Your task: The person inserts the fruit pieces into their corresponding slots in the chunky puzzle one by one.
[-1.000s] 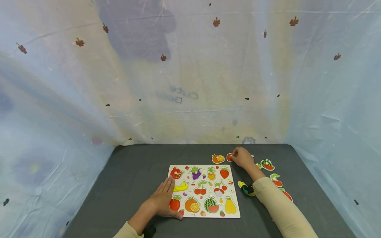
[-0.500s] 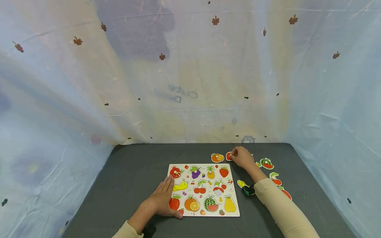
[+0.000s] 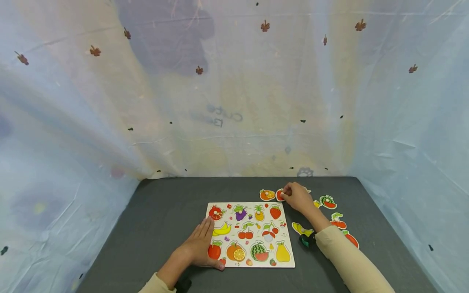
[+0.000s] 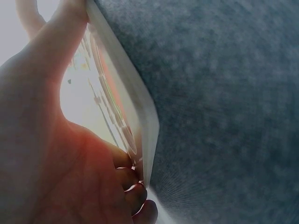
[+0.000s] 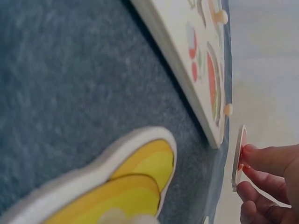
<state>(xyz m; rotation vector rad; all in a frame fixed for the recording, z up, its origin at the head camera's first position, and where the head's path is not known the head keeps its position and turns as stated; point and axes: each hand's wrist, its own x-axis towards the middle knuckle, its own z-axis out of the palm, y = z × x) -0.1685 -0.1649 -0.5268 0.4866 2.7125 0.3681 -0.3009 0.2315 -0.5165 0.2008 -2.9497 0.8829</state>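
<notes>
Currently right hand (image 3: pixel 298 198) pinches red piece (image 3: pixel 279 196) just past one o'clock corner of board (image 3: pixel 261 265); board lies toward hand's eight o'clock. Left hand (image 3: pixel 199 246), farther, rests straight-fingered at board's nine o'clock.

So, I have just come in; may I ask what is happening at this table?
Someone is working with a fruit puzzle board. The left hand rests on its left edge; the right hand pinches a red fruit piece near its far right corner. The grape piece and pineapple piece sit in the board. The orange piece lies loose beyond it, the banana piece and watermelon piece to its right.
</notes>
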